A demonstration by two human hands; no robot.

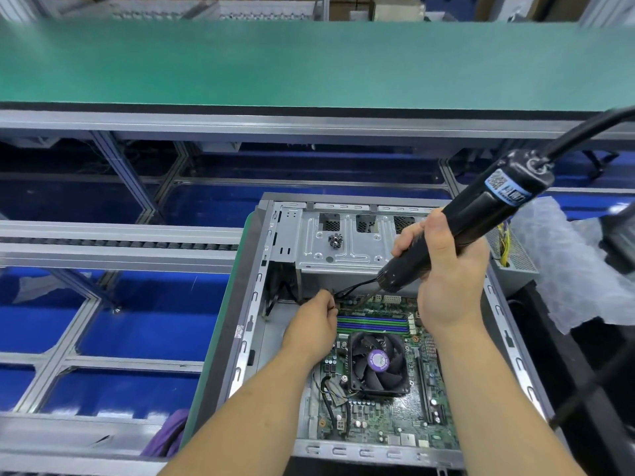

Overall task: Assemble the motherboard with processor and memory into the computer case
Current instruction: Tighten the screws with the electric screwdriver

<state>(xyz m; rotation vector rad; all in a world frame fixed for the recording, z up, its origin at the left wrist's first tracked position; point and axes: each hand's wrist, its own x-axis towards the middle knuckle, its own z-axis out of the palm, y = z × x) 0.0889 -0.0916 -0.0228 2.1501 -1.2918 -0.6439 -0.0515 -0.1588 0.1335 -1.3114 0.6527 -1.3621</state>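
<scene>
The grey computer case lies open on the bench. Inside it sits the green motherboard with a black cooler fan and blue and green memory slots. My right hand grips a black electric screwdriver, tilted, its tip down at the board's far edge near the slots. My left hand pinches thin black cables at the board's far left corner. A small heap of screws lies on the drive cage.
A green conveyor belt runs across the back, with aluminium rails and blue floor to the left. White foam wrap and a power supply lie right of the case. A purple cloth hangs at the lower left.
</scene>
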